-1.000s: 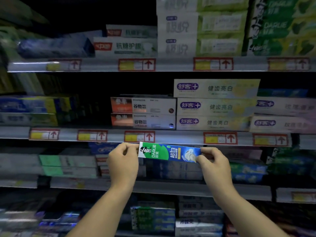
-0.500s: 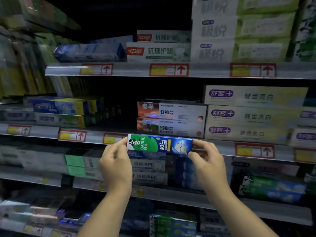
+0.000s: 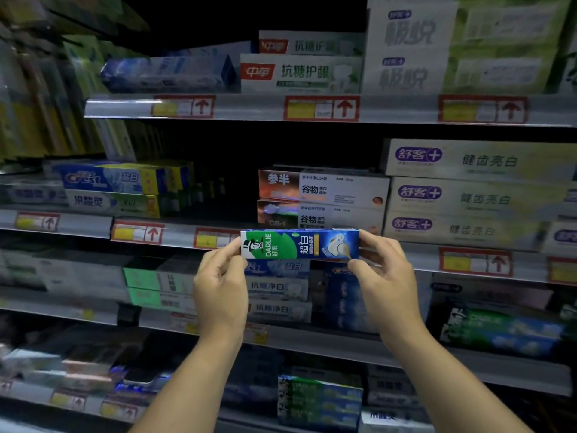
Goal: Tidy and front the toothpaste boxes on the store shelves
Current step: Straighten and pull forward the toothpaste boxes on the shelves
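Note:
A green and blue Darlie toothpaste box (image 3: 299, 244) is held level in front of the middle shelf's edge (image 3: 406, 251), its printed face towards me. My left hand (image 3: 220, 284) pinches its left end. My right hand (image 3: 385, 276) pinches its right end. Just behind and above the box stand two orange and white boxes (image 3: 324, 195), stacked. A dark gap (image 3: 218, 170) lies to their left.
Three stacked cream boxes with purple logos (image 3: 477, 195) fill the middle shelf's right. Crest boxes (image 3: 115, 179) sit at its left. White boxes (image 3: 299, 70) stand on the upper shelf. More Darlie boxes (image 3: 505, 332) lie on the lower shelf at right.
Both hands have raised the Darlie box from below the middle shelf's price rail up to the level of that rail. My view has shifted left and closer.

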Action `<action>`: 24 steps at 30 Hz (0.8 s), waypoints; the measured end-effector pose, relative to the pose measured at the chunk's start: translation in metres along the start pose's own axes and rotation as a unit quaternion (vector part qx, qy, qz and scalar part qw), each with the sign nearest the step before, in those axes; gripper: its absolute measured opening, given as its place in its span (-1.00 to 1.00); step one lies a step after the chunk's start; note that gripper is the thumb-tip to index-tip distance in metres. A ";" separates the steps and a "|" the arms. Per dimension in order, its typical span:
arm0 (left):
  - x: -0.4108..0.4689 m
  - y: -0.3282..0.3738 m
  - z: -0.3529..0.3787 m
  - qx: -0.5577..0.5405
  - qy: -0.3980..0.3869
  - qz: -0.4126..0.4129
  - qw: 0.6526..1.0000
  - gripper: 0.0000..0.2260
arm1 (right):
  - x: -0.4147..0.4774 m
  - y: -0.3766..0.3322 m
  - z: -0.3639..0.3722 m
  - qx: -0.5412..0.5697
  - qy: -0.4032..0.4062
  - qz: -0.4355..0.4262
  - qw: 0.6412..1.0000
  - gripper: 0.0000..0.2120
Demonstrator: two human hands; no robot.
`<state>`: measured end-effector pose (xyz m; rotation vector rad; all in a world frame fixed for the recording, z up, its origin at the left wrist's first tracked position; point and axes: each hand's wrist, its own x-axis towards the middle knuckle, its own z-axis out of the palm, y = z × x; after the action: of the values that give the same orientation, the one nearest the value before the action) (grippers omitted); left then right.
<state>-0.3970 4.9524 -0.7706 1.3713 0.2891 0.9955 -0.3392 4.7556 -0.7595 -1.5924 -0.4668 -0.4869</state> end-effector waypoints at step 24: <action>-0.040 -0.003 0.056 0.087 -0.109 -0.004 0.990 -0.73 | -0.010 0.011 -0.111 -0.067 0.039 0.040 0.996 -0.60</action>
<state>-0.3803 4.8861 -0.7741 1.6228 0.2203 0.8192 -0.3450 4.6445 -0.7665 -1.7062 -0.3142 -0.5261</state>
